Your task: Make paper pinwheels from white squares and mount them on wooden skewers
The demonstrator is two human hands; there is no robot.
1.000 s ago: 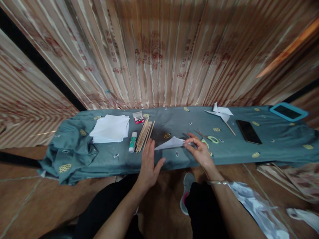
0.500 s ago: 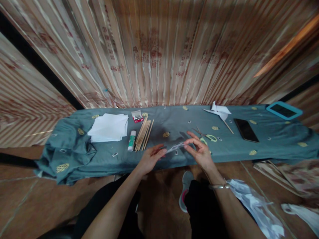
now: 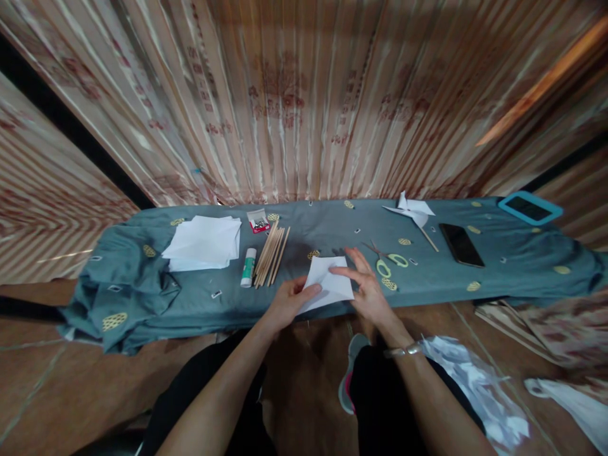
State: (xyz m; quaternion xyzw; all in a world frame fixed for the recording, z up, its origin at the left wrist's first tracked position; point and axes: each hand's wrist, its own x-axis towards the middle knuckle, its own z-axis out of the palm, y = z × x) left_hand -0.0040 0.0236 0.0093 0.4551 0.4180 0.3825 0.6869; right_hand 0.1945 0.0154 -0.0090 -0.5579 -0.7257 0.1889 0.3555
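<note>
A small white sheet of paper (image 3: 338, 288) is held face up over the front edge of the cloth-covered bench, with a crease or shadow across its upper part. My left hand (image 3: 291, 301) grips its left side, thumb on top and fingers underneath. My right hand (image 3: 369, 291) is at the right edge, its index finger laid over the paper and the other fingers partly spread; its thumb is mostly hidden. Just beyond that hand lie green-handled scissors (image 3: 384, 267) with blades apart. Left of the paper are several thin wooden sticks (image 3: 272, 256) and a glue stick (image 3: 247, 267).
A stack of white paper (image 3: 204, 242) and a small red box of metal pieces (image 3: 258, 221) lie to the left. On the right are a paper pinwheel on a stick (image 3: 412, 214), a black phone (image 3: 460, 245) and a blue-framed tablet (image 3: 531, 208). A plastic bag of paper scraps (image 3: 475, 386) sits on the floor.
The paper, seen nearly edge-on before, is now tilted so its face shows. My right index finger has moved left onto its surface. The view has shifted slightly.
</note>
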